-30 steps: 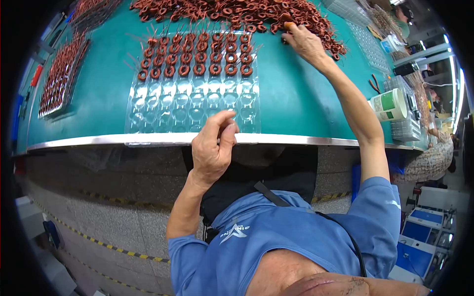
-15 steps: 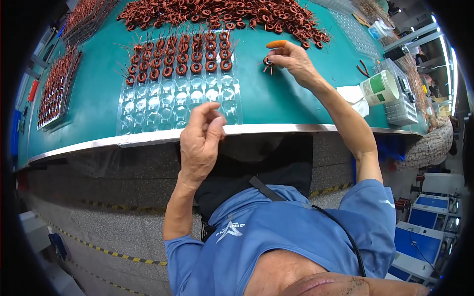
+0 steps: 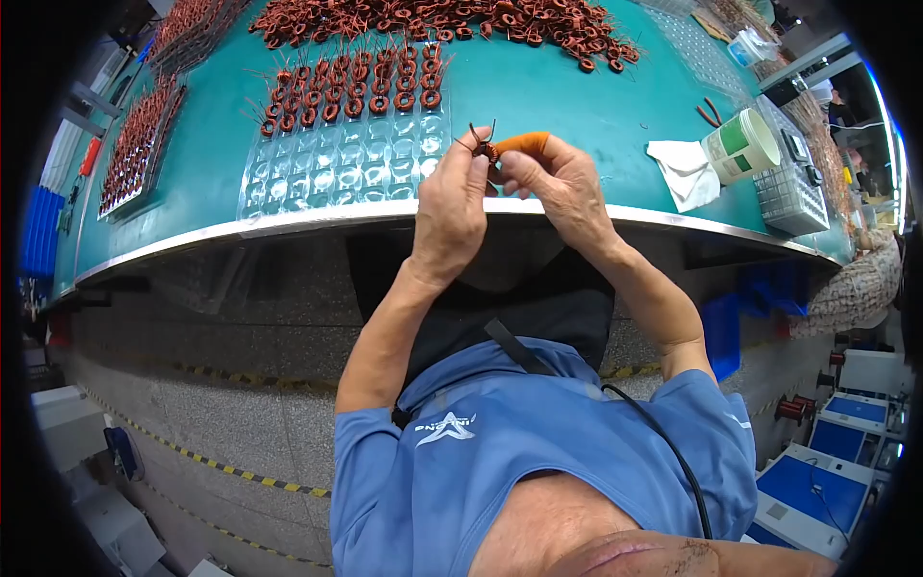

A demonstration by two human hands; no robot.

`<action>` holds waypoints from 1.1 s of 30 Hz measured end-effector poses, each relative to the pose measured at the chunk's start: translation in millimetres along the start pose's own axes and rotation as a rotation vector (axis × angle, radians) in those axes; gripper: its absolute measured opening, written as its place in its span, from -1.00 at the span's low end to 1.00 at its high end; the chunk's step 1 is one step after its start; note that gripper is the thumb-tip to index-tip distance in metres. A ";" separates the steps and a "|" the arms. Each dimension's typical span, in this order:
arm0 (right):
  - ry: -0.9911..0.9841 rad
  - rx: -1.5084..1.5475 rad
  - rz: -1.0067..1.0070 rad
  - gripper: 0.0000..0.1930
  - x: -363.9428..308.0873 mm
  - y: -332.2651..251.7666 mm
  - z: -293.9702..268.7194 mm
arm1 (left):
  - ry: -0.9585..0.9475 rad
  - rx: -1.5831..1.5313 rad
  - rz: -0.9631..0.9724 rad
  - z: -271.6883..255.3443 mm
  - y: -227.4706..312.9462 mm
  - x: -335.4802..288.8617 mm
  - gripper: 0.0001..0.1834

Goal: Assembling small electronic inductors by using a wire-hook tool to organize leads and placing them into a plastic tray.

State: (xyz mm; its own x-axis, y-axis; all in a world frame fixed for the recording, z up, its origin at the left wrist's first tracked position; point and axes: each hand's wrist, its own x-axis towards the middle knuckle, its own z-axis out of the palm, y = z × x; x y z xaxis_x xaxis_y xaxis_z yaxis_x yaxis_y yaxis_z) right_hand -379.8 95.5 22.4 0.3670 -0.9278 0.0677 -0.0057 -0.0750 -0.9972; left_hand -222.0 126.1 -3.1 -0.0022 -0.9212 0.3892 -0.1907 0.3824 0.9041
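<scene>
A small toroidal coil [image 3: 489,152], wound in reddish-brown wire with thin leads sticking up, is held over the table's front edge. My left hand [image 3: 450,213] pinches it between thumb and fingers. From the other side, my right hand [image 3: 567,192] closes on it too; an orange cover [image 3: 526,142] wraps its index finger. Left of my hands lies a clear plastic tray [image 3: 317,178] with round pockets. Rows of similar coils [image 3: 358,88] fill its far part, while the near pockets hold none.
A large heap of coils [image 3: 452,19] lies along the back of the green table [image 3: 538,87]. Filled trays [image 3: 144,144] stand at the left. To the right are a white cloth [image 3: 685,173], a tipped white-and-green tub [image 3: 740,146], pliers [image 3: 709,112] and stacked clear trays [image 3: 793,197].
My right hand has brought the coil from the right of the tray nearer to me. My left hand has moved right and forward to meet it, and now both grip the coil.
</scene>
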 end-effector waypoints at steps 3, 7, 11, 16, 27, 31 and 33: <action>0.246 -0.556 -0.461 -0.56 1.8 -10.3 -5.5 | -0.023 -0.176 -0.045 -4.0 9.4 0.4 -0.71; -0.019 -0.495 -0.527 -0.68 15.1 -29.0 -7.9 | -0.241 -0.097 -0.118 -12.1 26.5 3.0 -0.74; -0.179 0.023 -0.249 -0.80 13.7 -25.0 -12.7 | -0.275 -0.942 -0.407 -12.3 23.5 -2.6 -0.68; -0.183 -0.062 -0.413 -0.69 5.1 -16.1 -22.3 | -0.235 -1.137 -0.455 -10.1 13.5 -4.2 -0.64; -0.134 -0.060 0.043 -0.69 -3.8 -16.5 -23.5 | -0.323 -0.600 -0.338 -9.6 21.4 -8.7 -0.68; -0.132 -0.025 0.029 -0.70 -3.1 -8.4 -22.1 | -0.338 -0.727 -0.393 -6.5 21.8 -13.4 -0.65; -0.129 0.132 0.026 -0.72 -3.7 -2.0 -23.0 | -0.278 -0.567 -0.228 -1.1 25.5 -18.0 -0.64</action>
State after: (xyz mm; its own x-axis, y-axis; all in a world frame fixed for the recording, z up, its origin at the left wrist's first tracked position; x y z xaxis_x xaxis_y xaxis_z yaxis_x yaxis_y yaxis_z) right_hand -402.5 90.8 24.9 0.4844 -0.8737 0.0451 0.1023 0.0053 -0.9947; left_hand -225.7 152.5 13.1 -0.2898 -0.9388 0.1860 0.3283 0.0850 0.9407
